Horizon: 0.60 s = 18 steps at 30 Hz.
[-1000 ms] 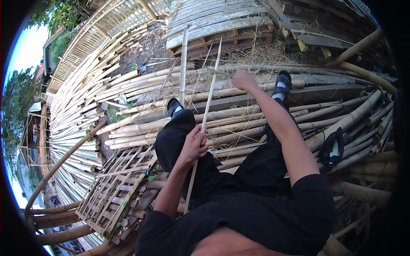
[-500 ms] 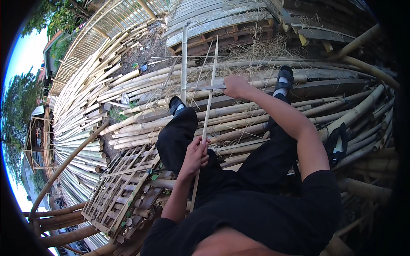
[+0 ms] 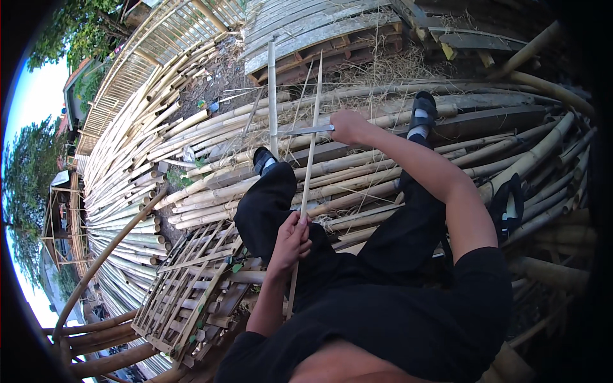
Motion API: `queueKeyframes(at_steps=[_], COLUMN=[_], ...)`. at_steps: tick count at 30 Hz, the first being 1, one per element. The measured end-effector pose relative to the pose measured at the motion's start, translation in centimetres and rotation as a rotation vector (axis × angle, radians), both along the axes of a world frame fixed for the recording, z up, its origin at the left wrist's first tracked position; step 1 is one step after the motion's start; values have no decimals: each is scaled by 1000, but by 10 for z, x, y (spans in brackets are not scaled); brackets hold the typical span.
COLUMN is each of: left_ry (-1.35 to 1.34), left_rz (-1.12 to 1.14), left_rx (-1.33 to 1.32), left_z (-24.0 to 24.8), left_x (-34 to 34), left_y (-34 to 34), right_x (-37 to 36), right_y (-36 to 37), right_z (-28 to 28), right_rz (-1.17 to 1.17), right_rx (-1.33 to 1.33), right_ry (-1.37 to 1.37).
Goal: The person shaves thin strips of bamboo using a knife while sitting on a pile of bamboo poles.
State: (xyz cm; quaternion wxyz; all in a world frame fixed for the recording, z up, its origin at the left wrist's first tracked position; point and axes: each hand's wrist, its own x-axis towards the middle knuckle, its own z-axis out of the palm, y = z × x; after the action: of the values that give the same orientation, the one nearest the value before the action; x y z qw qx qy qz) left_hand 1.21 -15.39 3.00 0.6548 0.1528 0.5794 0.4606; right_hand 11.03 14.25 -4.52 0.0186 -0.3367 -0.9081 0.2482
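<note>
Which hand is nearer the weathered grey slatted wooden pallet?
Right. The right hand is short of the pallet; the left hand is farther back, gripping a pale slender bamboo strip.

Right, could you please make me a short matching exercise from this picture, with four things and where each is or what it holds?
1. Left hand
2. Right hand
3. Slatted pallet
4. Lattice panel

A. At the picture's top edge
B. Gripping a long pale strip
C. Left of the left forearm
D. Holding a bladed tool

Pairs: 1-B; 2-D; 3-A; 4-C
</note>
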Motion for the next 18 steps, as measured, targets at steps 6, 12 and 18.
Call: queueKeyframes(at_steps=[6, 12, 18], left_ry=[-33, -35, -23], left_rz=[-31, 3, -36], left_rx=[-14, -4, -32], left_z=[-1, -1, 5], left_x=[-3, 2, 0], left_y=[1, -4, -28], right_x=[30, -7, 49], right_y=[58, -6, 99], right_z=[-39, -13, -68], right_rz=[-464, 60, -901], right_rx=[-115, 37, -227], right_ry=[-70, 63, 106])
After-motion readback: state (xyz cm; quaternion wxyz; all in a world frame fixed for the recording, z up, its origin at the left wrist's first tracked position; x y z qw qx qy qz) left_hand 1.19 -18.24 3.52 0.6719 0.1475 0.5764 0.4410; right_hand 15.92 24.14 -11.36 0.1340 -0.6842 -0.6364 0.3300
